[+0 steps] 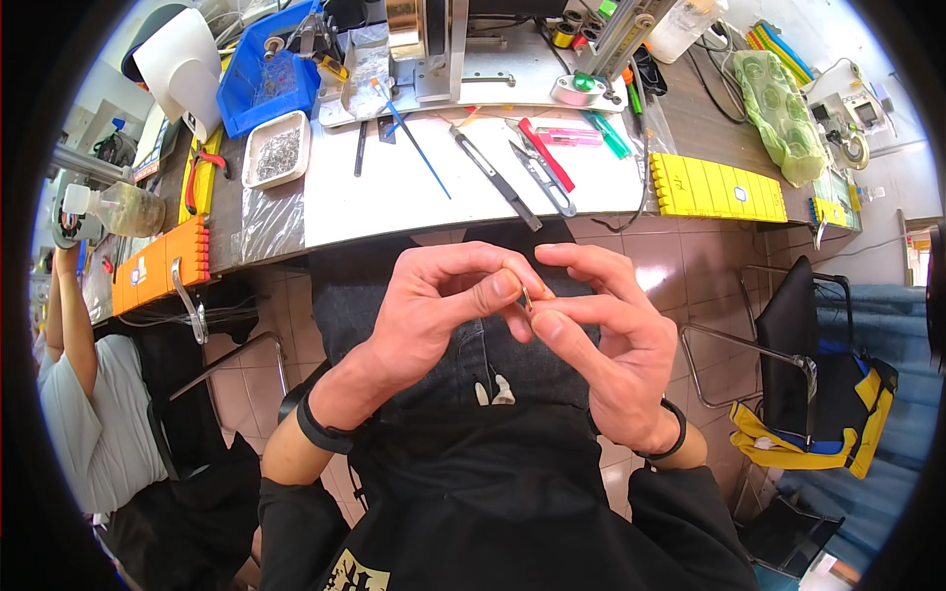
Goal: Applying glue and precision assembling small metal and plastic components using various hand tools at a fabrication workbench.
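In the head view, both of the person's hands were raised before the near edge of the tabletop (705, 110), above the lap. The thing handled, a small, thin, gold-brown piece (528, 298), lay between the two hands, off the tabletop. The fingers of the left hand (419, 300) grasped it in a pinch. The thumb and forefinger of the right hand (626, 345) were drawn together at its lower end; whether they gripped or merely touched it could not be told. A dark band circled each wrist.

On the tabletop beyond the hands was a white sheet (340, 212), bearing a blue brush (422, 153), a utility knife (493, 175), scissors (544, 179) and a red tool (549, 156). To the left stood a white tray (280, 184) of fine metal bits, with a blue bin (235, 110) just behind it and red-handled pliers (190, 184) farther left. A yellow board (717, 189) bordered the front edge at right, an orange board (158, 268) at left. Another person's sleeve (120, 409) appeared at far left.
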`<action>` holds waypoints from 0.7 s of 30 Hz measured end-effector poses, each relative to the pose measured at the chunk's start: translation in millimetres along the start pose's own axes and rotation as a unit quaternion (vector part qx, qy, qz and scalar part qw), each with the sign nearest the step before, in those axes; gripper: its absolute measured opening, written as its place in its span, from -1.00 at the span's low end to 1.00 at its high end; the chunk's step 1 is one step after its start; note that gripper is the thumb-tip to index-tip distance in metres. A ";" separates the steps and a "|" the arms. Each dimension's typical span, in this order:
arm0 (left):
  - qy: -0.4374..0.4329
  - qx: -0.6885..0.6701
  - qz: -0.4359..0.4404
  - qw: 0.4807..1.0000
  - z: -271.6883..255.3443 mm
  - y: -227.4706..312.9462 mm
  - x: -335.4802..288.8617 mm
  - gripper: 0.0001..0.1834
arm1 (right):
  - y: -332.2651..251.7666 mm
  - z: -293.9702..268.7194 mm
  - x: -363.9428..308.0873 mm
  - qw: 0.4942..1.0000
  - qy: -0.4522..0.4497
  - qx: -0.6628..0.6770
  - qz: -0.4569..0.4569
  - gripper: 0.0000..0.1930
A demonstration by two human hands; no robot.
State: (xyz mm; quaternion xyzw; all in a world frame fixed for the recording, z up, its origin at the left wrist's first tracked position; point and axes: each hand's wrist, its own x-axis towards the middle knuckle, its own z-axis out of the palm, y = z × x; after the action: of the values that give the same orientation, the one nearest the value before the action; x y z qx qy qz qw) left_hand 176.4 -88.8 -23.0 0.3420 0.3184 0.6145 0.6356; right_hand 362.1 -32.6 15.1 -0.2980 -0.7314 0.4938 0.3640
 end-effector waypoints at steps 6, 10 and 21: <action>0.010 0.022 0.022 0.999 2.5 -0.5 0.8 -0.76 | 1.6 -0.2 1.1 1.000 -0.002 0.005 0.006 -0.88; 0.014 0.028 0.025 0.999 2.5 -1.8 1.0 -0.75 | 3.6 0.9 1.3 1.000 0.000 0.018 0.011 -0.90; 0.021 0.158 0.090 0.983 3.7 2.6 -0.1 -0.82 | 9.9 0.5 3.0 0.997 -0.005 0.061 0.043 -0.91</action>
State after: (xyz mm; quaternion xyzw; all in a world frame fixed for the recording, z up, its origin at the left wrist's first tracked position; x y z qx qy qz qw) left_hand 177.9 -89.0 -18.8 0.4524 0.3925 0.6184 0.5088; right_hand 360.8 -27.2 6.4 -0.3040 -0.6879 0.5544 0.3563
